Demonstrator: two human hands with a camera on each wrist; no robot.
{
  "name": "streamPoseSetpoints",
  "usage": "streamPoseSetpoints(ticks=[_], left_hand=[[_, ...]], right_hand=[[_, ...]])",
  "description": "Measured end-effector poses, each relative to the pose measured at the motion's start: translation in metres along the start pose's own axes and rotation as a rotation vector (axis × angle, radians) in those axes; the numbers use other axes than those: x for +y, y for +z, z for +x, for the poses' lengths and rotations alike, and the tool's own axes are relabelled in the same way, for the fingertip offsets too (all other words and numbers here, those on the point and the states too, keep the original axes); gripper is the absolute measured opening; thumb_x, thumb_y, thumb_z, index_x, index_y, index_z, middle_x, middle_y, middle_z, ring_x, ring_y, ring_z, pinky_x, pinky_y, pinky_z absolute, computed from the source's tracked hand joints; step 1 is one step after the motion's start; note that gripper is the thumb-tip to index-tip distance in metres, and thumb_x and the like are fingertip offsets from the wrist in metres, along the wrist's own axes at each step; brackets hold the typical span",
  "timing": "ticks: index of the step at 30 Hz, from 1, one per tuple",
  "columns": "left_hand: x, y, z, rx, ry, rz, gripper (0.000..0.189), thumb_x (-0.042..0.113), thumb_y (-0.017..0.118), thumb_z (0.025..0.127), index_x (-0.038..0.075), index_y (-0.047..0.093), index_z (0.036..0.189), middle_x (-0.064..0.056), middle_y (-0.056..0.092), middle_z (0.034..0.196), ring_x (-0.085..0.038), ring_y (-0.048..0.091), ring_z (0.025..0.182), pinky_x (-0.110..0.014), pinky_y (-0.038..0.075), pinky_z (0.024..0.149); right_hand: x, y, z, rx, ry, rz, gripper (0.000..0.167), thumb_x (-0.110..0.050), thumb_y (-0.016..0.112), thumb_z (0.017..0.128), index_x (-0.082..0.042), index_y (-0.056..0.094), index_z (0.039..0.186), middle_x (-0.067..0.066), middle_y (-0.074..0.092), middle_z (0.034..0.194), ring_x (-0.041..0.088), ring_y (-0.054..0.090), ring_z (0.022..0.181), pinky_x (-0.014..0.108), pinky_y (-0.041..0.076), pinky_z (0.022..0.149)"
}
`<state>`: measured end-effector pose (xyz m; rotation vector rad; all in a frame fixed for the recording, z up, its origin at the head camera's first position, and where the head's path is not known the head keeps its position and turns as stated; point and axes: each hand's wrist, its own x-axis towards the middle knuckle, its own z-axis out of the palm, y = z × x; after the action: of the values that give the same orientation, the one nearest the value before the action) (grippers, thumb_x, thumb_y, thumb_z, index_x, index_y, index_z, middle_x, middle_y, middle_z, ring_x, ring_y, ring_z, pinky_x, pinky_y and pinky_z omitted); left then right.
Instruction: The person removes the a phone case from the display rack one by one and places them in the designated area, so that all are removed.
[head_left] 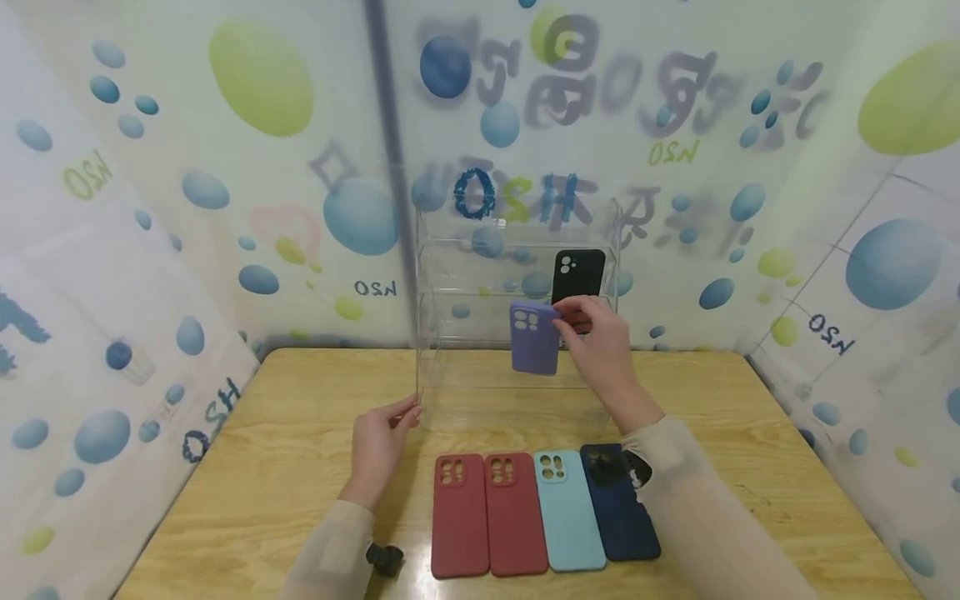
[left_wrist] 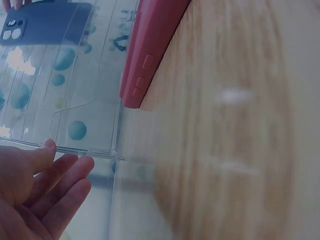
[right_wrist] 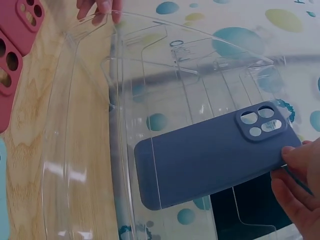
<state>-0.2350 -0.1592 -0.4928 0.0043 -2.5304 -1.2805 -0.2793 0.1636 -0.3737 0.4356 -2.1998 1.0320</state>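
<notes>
My right hand [head_left: 600,346] pinches a purple-blue phone case [head_left: 535,342] by its top right corner, between thumb and fingers. The case hangs nearly upright at the front of a clear, stepped plastic display rack [head_left: 465,367], its camera cutouts at the top. Behind it a black phone case [head_left: 581,271] stands on a higher tier at the right, partly hidden by my fingers. My left hand [head_left: 381,446] holds the rack's left side edge low down; the left wrist view shows the thumb [left_wrist: 47,147] on one face of that edge and the fingers beyond it.
In front of the rack a row of cases lies on the wooden table [head_left: 262,467]: two dark red cases [head_left: 460,529] side by side, a light blue case [head_left: 573,525] and a navy case [head_left: 626,525], partly under my right wrist. A bubble-patterned curtain [head_left: 300,208] surrounds the table.
</notes>
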Motion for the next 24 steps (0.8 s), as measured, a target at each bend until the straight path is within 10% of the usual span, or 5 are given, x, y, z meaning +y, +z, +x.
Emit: streamPoseSetpoints(ticks=[15, 24], left_hand=[[0.002, -0.001, -0.001, -0.011, -0.019, -0.006, 0.029, 0.021, 0.074, 0.098, 0.015, 0.076, 0.126, -0.013, 0.081, 0.099, -0.027, 0.078, 0.082, -0.026, 0.037, 0.043], [0.001, -0.001, 0.0, -0.003, -0.022, 0.001, 0.026, 0.021, 0.074, 0.098, 0.017, 0.077, 0.124, -0.012, 0.081, 0.103, -0.024, 0.079, 0.081, -0.026, 0.035, 0.041]], right_hand=[[-0.012, -0.041, -0.009, 0.086, 0.03, 0.071, 0.022, -0.005, 0.079, 0.091, -0.004, 0.074, 0.112, 0.01, 0.075, 0.105, 0.022, 0.072, 0.087, 0.013, 0.052, 0.077], [-0.006, -0.077, -0.016, -0.051, 0.13, 0.004, 0.019, -0.006, 0.077, 0.093, -0.007, 0.074, 0.111, 0.01, 0.076, 0.106, 0.015, 0.072, 0.084, 0.009, 0.051, 0.078]])
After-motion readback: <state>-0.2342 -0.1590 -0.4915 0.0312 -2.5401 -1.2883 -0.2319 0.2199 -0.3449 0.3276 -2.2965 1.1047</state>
